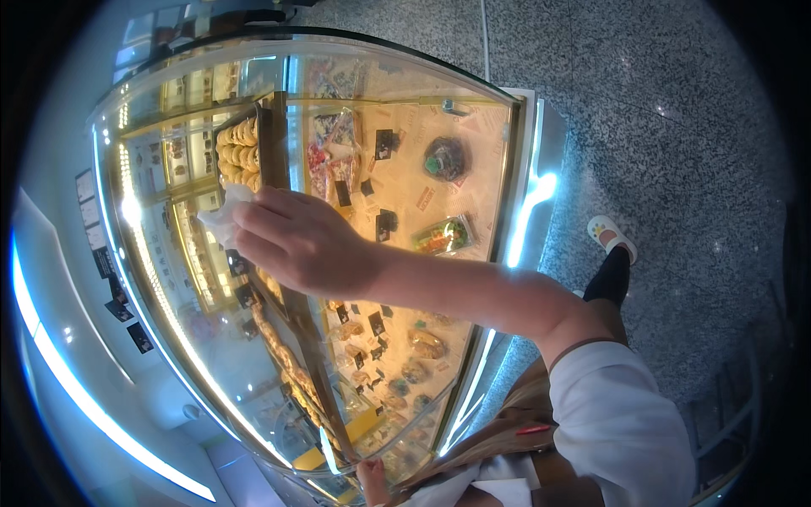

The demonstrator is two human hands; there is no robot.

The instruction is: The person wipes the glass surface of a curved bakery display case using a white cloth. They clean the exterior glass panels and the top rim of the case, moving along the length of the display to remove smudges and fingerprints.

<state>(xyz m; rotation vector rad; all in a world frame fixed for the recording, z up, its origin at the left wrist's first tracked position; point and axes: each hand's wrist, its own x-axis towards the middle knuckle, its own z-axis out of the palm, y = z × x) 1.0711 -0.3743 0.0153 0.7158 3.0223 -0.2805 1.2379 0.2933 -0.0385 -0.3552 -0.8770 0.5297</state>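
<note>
My right hand [304, 237] is closed around a crumpled white cloth or tissue [225, 212] and presses it to the curved glass of a lit bakery display case [393, 51]. The forearm stretches across the case from the right. Low in the picture my left hand [372, 475] has curled fingers at the glass's near edge; its grip there is too small to make out. Behind the glass, below my right hand, a dark tray of round golden pastries [239, 149] is partly covered by the cloth.
Inside the case are wrapped breads [426, 343], a clear boxed item [443, 234], a dark wrapped item [445, 158] and black price cards [384, 144]. A bright light strip [529, 209] edges the base. Speckled floor [671, 127] and a white clog [611, 234] lie right.
</note>
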